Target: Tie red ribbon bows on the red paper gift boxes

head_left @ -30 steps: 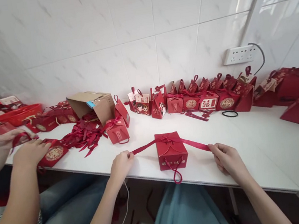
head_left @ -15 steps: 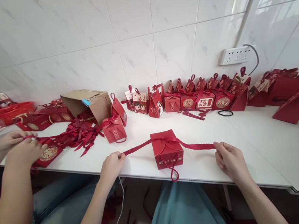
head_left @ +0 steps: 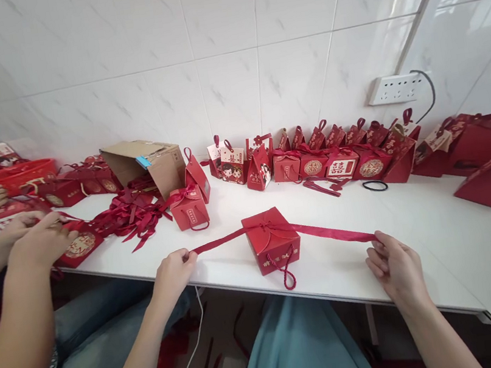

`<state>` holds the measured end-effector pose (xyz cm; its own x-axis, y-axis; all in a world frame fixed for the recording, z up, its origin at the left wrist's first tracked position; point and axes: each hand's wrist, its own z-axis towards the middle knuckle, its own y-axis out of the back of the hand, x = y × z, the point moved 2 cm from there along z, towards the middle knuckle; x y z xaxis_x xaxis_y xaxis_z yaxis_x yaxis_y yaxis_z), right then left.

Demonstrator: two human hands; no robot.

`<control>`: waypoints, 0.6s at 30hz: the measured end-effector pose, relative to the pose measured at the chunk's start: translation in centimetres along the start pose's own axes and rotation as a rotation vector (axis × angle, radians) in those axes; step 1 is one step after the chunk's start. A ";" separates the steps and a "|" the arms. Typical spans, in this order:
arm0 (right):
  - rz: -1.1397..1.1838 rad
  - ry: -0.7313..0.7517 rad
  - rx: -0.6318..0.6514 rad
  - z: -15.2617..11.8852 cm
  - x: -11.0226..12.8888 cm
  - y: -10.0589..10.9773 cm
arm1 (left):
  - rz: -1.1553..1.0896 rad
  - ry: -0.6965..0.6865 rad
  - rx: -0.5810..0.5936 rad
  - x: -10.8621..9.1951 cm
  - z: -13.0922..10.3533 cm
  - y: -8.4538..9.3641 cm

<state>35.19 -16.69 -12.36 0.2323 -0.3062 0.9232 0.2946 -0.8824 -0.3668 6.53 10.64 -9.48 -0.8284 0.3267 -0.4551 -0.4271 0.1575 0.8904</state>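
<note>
In front of me a red gift box (head_left: 276, 246) rests on the white table near its front edge, turned slightly. A dark red ribbon (head_left: 333, 232) crosses its top and is knotted at the middle, with both ends stretched out taut. One end is pinched by my left hand (head_left: 175, 275), left of the box. Out to the right, my right hand (head_left: 397, 263) pinches the other end. A twisted cord handle (head_left: 289, 279) hangs from the box's front face over the table edge.
A co-worker's hands (head_left: 41, 239) handle ribbon over another red box at left. Nearby lie a ribbon heap (head_left: 133, 216), an open cardboard box (head_left: 171, 164) and a finished-looking red box (head_left: 189, 209). Rows of gift boxes (head_left: 339, 164) line the wall, with a black ring (head_left: 374, 185) before them.
My hands have moved farther apart, pulling the ribbon straighter and its knot flatter. The gift box has turned a little. Another person's hand has appeared at far left.
</note>
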 end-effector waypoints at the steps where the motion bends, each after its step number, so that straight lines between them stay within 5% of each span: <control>1: 0.008 -0.008 -0.001 0.0 0.0 0.0 | -0.016 0.003 -0.011 0.1 -0.2 0.1; 10: 0.008 -0.063 -0.031 0.0 -0.1 0.5 | -0.288 -0.001 -0.157 1.4 -1.5 2.0; 18: -0.063 -0.089 -0.042 -0.1 -0.6 0.0 | -0.715 -0.108 0.044 1.1 -1.0 -0.4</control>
<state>34.94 -16.52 -12.85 0.2962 -0.2181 0.9299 0.2729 -0.9136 -0.3013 5.44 9.99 -10.34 -0.3106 0.2196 -0.9248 -0.8340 0.4039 0.3760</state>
